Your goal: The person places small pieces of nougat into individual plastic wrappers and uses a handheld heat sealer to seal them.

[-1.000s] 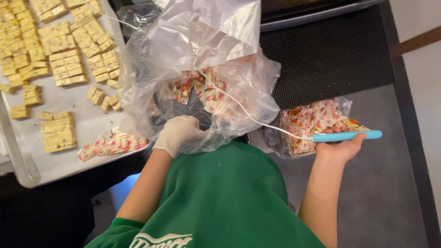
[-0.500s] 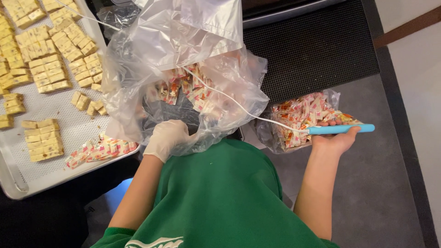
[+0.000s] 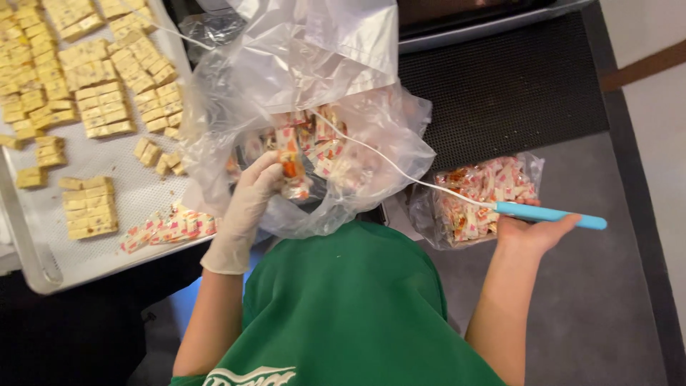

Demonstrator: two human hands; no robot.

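Candies (image 3: 304, 154) in red and white wrappers fill the big clear bag (image 3: 314, 93), which stands open near the tray's right edge. In the head view, the gloved left hand (image 3: 246, 204) reaches into the bag's mouth, its fingertips (image 3: 275, 168) pinching one wrapped candy (image 3: 293, 168) above the heap. The right hand (image 3: 532, 229) lies palm up, well apart to the right, with fingers curled loosely under a blue handle (image 3: 550, 213); a thin white cord (image 3: 386, 166) runs from the handle's tip back into the big bag. A small bag (image 3: 475, 196) of the same candies sits just beside that hand on the grey floor (image 3: 607, 300). The tray (image 3: 43, 264) holds rows of pale yellow cut blocks (image 3: 93, 107) towards its far edge and a short strip of wrapped candies (image 3: 168, 230) at its near right corner. A green shirt (image 3: 343, 314) fills the bottom of the view.
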